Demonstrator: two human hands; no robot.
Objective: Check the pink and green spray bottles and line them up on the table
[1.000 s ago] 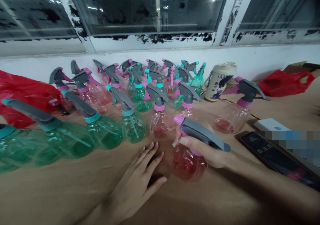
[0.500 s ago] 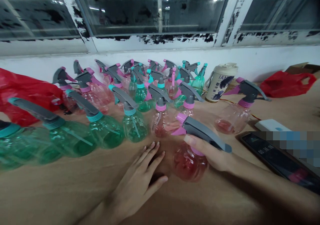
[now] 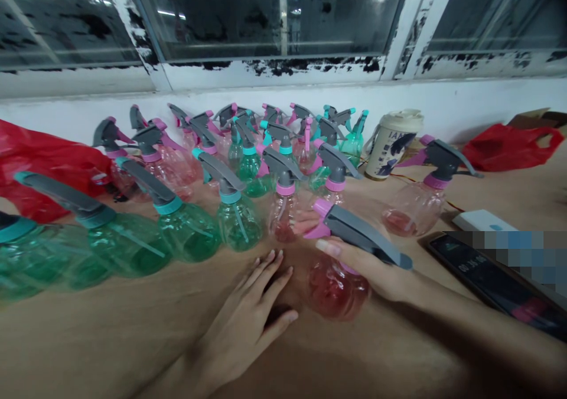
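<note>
My right hand (image 3: 376, 269) is around the neck of a pink spray bottle (image 3: 337, 289) with a grey head. Its thumb lies across the near side below the head, and its fingertips show beyond the pink nozzle and trigger. The bottle's base appears to be on the table. Palm down, my left hand (image 3: 248, 322) rests on the wood to the left of this bottle, fingers spread and holding nothing. Just beyond the hands are a green spray bottle (image 3: 240, 224) and another pink spray bottle (image 3: 283, 217), both upright.
Several more green and pink spray bottles crowd the table (image 3: 110, 340) toward the wall. One pink bottle (image 3: 411, 210) stands apart at right, near a cup (image 3: 392, 145) and a phone (image 3: 482, 275). Red plastic bags (image 3: 48, 162) lie at both sides.
My right thumb has shifted slightly left along the bottle's neck, and more of the fingertips shows beyond the trigger. My left hand and the other bottles have stayed put.
</note>
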